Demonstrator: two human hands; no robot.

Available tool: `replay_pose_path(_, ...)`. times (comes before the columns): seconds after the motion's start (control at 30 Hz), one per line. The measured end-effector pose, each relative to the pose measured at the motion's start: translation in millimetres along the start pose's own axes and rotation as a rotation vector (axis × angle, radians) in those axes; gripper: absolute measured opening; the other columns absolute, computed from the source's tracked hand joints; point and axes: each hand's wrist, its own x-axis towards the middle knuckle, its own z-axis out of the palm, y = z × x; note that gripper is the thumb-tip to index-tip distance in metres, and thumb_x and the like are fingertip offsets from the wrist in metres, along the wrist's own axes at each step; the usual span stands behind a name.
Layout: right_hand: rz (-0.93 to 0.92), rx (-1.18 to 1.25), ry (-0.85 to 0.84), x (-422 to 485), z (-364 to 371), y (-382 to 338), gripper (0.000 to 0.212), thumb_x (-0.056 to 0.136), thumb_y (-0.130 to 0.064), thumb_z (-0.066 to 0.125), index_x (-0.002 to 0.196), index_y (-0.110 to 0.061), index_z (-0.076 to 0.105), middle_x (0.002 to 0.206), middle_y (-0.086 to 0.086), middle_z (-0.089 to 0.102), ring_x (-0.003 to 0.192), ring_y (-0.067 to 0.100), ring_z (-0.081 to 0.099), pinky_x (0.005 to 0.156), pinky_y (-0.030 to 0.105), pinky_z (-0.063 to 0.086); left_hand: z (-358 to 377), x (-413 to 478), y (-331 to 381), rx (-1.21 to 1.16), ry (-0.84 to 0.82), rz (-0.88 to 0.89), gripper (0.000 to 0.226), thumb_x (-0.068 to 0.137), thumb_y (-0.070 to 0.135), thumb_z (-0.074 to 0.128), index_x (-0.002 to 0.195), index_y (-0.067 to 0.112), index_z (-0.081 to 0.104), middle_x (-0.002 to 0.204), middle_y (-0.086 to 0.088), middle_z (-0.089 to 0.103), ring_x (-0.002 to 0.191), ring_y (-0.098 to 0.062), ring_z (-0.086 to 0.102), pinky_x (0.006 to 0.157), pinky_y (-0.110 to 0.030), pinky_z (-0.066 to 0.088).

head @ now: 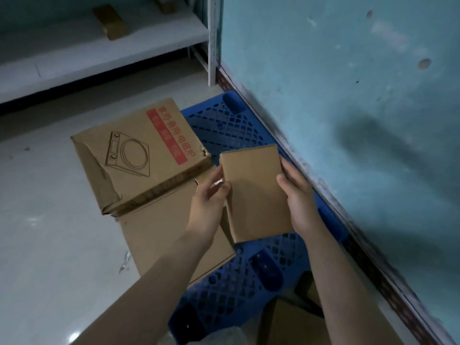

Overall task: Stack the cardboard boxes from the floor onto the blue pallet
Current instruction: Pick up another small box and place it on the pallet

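Observation:
A small plain cardboard box (254, 192) hangs above the blue pallet (224, 123), gripped on both sides. My left hand (209, 202) holds its left edge and my right hand (298, 200) holds its right edge. The pallet lies along the base of the teal wall. On the pallet's left part rests a large dented cardboard box (142, 155) printed with a cooker drawing and a red label. A flat plain cardboard box (171, 235) lies in front of it, partly hidden by my left arm.
A teal wall (348, 95) runs along the right. White shelving (99, 51) with two small brown boxes (112, 21) stands at the back left. More cardboard (296, 319) lies at the bottom by the pallet's near end. Pale glossy floor (49, 220) spreads to the left.

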Motion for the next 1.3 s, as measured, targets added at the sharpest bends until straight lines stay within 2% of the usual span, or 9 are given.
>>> replay_pose_path(0.17,0.069,-0.023,-0.043,46.8,-1.6,88.5,0.041,0.104,-0.012,0.048,0.144,-0.022,0.050,0.138,-0.006,0.061,0.127,0.012,0.059,0.109,0.039,0.045,3.0,47.7,-90.3,0.018,0.068,-0.098,0.042,0.099,0.023,0.053,0.137,0.041,0.052,0.133,0.012,0.060,0.121,-0.007,0.057,0.085,-0.014,0.047)
replay_pose_path(0.33,0.127,-0.091,-0.056,70.6,-3.9,193.8,0.044,0.102,-0.005,0.050,0.145,-0.010,0.049,0.142,0.006,0.058,0.130,0.019,0.055,0.111,0.043,0.043,-4.8,66.2,-198.0,-0.015,0.114,-0.212,0.043,0.097,0.014,0.056,0.137,0.028,0.055,0.132,0.008,0.063,0.123,-0.010,0.057,0.106,-0.038,0.045)
replay_pose_path(0.43,0.156,-0.129,-0.056,80.3,-9.0,254.7,0.043,0.101,-0.003,0.050,0.144,-0.009,0.050,0.141,0.006,0.058,0.131,0.019,0.054,0.112,0.038,0.042,-4.5,77.3,-253.2,-0.030,0.099,-0.261,0.042,0.096,0.009,0.056,0.130,0.033,0.060,0.129,0.011,0.065,0.120,-0.008,0.060,0.102,-0.033,0.049)
replay_pose_path(0.63,0.158,-0.200,-0.103,112.4,-22.2,323.5,0.042,0.101,-0.005,0.051,0.139,-0.023,0.053,0.120,-0.024,0.060,0.109,-0.017,0.059,0.089,0.007,0.046,3.7,97.8,-318.1,-0.081,0.033,-0.362,0.045,0.096,0.011,0.056,0.132,0.037,0.054,0.108,0.027,0.071,0.102,0.006,0.065,0.082,-0.017,0.053)
replay_pose_path(0.8,0.162,-0.285,-0.179,133.7,-28.6,347.1,0.044,0.102,-0.006,0.047,0.144,-0.019,0.051,0.125,-0.020,0.061,0.119,-0.010,0.055,0.098,0.011,0.042,12.5,110.7,-336.0,-0.158,0.095,-0.491,0.048,0.094,0.011,0.058,0.137,0.031,0.054,0.132,0.000,0.055,0.112,-0.008,0.063,0.088,-0.027,0.054)
replay_pose_path(0.93,0.162,-0.327,-0.201,141.3,-32.9,365.9,0.045,0.103,-0.005,0.046,0.146,-0.017,0.048,0.140,-0.005,0.059,0.133,0.007,0.051,0.112,0.027,0.040,24.6,118.4,-341.9,-0.154,0.089,-0.507,0.048,0.093,0.011,0.058,0.095,0.059,0.067,0.128,-0.005,0.047,0.113,-0.012,0.054,0.087,-0.030,0.050)
replay_pose_path(1.03,0.172,-0.357,-0.221,144.3,-29.8,376.5,0.047,0.103,-0.007,0.049,0.149,-0.013,0.043,0.149,0.002,0.051,0.140,0.015,0.045,0.118,0.041,0.033,27.0,121.6,-347.0,-0.083,0.097,-0.478,0.047,0.086,0.016,0.059,0.118,0.050,0.059,0.132,-0.006,0.049,0.121,-0.017,0.051,0.104,-0.036,0.042)
replay_pose_path(1.17,0.146,-0.424,-0.239,147.4,-19.8,383.5,0.049,0.103,-0.011,0.048,0.152,-0.013,0.039,0.154,0.002,0.046,0.144,0.015,0.039,0.119,0.034,0.030,25.7,123.7,-353.0,-0.028,0.071,-0.424,0.051,0.074,0.010,0.059,0.117,0.037,0.064,0.121,-0.001,0.066,0.117,-0.016,0.060,0.099,-0.033,0.047)
replay_pose_path(1.3,0.132,-0.465,-0.266,148.8,-11.0,388.8,0.050,0.102,-0.006,0.048,0.151,-0.012,0.041,0.152,0.005,0.048,0.142,0.018,0.042,0.119,0.041,0.032,23.3,128.6,-356.5,-0.001,0.132,-0.515,0.051,0.068,0.023,0.065,0.118,0.030,0.059,0.139,-0.002,0.043,0.130,-0.019,0.044,0.113,-0.041,0.034)
